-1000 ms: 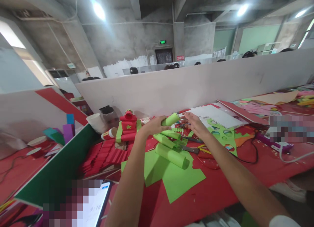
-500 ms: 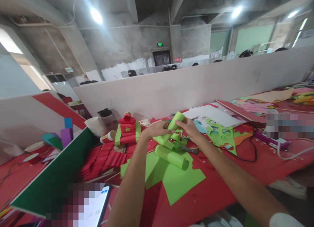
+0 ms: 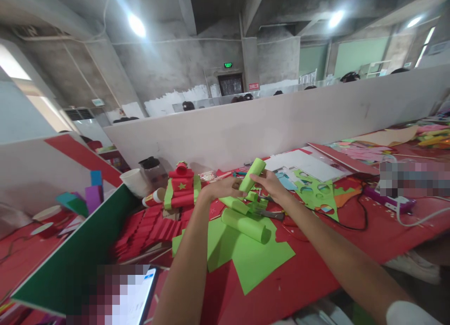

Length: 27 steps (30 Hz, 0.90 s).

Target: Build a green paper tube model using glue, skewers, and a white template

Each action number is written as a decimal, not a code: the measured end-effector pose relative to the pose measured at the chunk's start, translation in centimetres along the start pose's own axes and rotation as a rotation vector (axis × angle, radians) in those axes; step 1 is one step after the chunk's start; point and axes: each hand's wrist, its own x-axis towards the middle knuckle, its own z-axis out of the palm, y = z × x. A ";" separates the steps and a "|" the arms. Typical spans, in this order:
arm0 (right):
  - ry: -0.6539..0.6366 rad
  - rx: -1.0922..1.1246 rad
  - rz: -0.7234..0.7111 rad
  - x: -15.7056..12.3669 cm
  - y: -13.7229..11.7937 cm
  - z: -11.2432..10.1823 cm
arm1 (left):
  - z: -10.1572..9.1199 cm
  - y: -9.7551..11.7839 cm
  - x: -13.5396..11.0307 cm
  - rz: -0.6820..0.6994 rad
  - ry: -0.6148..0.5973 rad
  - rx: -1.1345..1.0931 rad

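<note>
Between my two hands, a rolled green paper tube (image 3: 253,175) is held tilted above the table. My left hand (image 3: 225,188) grips its lower end, and my right hand (image 3: 267,183) pinches its right side. Below them a second green paper roll (image 3: 244,225) lies on flat green paper sheets (image 3: 260,264). Small green rolled pieces and what look like scissors (image 3: 270,214) lie just under my right hand. Left of my hands stands a red and green paper piece with a gold star (image 3: 182,186).
Folded red paper strips (image 3: 151,229) lie behind a green board (image 3: 70,254) on the left. A phone (image 3: 138,292) rests at the near edge. Green cut-out paper (image 3: 316,189), a black cable and a purple device (image 3: 390,201) are on the right. A white partition (image 3: 246,128) runs along the back.
My left hand has shifted slightly down along the green paper tube, and the tube stands a little higher and more to the right. Both hands still hold it.
</note>
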 end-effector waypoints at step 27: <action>-0.057 -0.052 -0.196 -0.4 -0.2 0.5 | 0.3 -0.4 0.7 -0.040 0.263 0.315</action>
